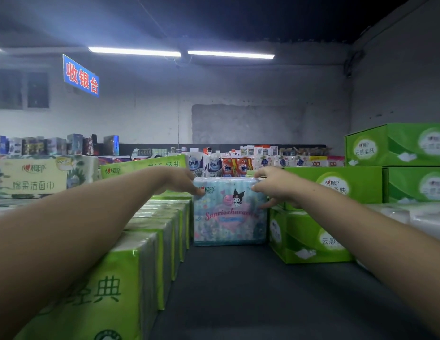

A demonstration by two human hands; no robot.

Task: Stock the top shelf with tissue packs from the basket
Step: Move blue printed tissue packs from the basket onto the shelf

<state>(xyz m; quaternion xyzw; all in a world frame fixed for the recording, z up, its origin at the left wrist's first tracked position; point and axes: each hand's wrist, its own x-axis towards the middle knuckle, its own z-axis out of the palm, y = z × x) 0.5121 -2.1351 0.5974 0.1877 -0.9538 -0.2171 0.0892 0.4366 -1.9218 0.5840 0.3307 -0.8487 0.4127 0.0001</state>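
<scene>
Tissue pack [230, 212]: glossy printed plastic film. Green packs [150, 244]: shiny film wrap. Shelf top [263, 290]: matt dark surface.

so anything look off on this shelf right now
The green plastic-wrapped tissue pack behind the left hand sits tilted, its top edge slanting, unlike the squared row of green packs nearer the camera. Nothing looks spilled or torn.

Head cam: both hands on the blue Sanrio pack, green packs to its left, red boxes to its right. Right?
Not quite. The boxes to its right are green, not red, as the head view shows. The rest holds: the left hand and the right hand hold the blue Sanrio pack at its top corners, with green packs to its left.
</scene>
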